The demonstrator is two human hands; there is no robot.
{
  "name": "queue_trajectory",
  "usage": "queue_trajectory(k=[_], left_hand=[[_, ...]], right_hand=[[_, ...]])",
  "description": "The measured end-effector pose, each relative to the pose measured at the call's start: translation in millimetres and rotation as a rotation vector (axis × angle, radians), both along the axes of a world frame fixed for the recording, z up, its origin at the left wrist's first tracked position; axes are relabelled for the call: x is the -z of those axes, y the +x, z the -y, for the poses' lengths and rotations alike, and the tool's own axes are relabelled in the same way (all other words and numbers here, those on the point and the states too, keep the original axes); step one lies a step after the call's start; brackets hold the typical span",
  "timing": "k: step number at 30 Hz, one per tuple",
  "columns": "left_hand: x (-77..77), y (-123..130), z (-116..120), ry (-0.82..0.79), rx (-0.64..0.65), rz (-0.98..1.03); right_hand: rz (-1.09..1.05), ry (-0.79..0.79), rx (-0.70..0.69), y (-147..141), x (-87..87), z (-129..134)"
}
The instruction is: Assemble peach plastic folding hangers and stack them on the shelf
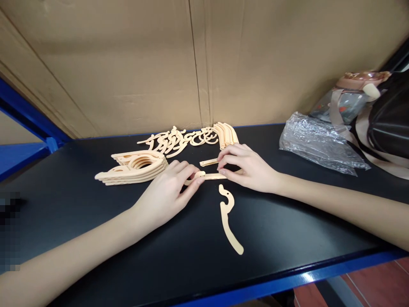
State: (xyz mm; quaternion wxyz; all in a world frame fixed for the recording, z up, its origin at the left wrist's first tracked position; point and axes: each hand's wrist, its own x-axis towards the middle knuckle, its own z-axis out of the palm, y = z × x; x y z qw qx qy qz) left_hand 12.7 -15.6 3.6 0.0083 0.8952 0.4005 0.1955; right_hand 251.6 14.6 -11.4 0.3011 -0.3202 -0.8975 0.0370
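Observation:
Between my hands, low over the table, lies a cream plastic hanger arm (213,176). My left hand (169,187) pinches its left end, where a small rounded tab shows between thumb and forefinger. On its right part rest the closed fingers of my right hand (247,168), which hide that end. Just behind is another narrow hanger arm (208,162), its right end covered by my right fingers. A curved hanger piece with a hook-shaped top (227,217) lies flat in front of my hands, touched by neither.
Left of my hands is a stack of folded cream hangers (134,172). Behind sit a pile of loose hooks (171,140) and several stacked hanger arms (226,134). Crumpled clear plastic (315,143), a bottle (348,100) and a black bag (390,115) occupy the right. Cardboard (143,64) walls the back.

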Motion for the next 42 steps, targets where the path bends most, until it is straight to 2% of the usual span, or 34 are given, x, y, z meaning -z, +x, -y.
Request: queue_trajectory(k=[5,9,12,17,22,26,30,34,37,42], left_hand=[[1.3,1,0,0.074,-0.052,-0.112],[1.1,1,-1,0.02,-0.115,-0.179],[-0.7,0,-2,-0.014,-0.109,-0.209],[-1.8,1,0,-0.071,-0.118,-0.177],[0.2,2,4,-0.019,-0.098,-0.102],[0.4,1,4,0.017,-0.092,-0.078],[0.6,1,-1,0.068,-0.063,-0.048],[0.2,2,-1,0.019,-0.052,-0.054],[-1.6,3,2,-0.017,-0.057,-0.042],[-3.6,3,4,-0.049,-0.069,-0.015]], right_hand=[[-0.016,-0.113,-0.066,3,1.1,-4],[-0.007,-0.192,-0.063,4,1.3,-5],[-0.002,-0.253,-0.069,3,1.7,-5],[-0.038,-0.382,-0.102,4,4.0,-10],[-0.138,-0.486,-0.165,7,4.6,-15],[-0.184,-0.439,-0.167,7,3.0,-13],[-0.215,-0.294,-0.17,5,0.4,-8],[-0.183,-0.205,-0.174,3,-1.9,-2],[-0.173,-0.271,-0.16,2,-2.8,3],[-0.131,-0.381,-0.219,2,-2.9,7]])
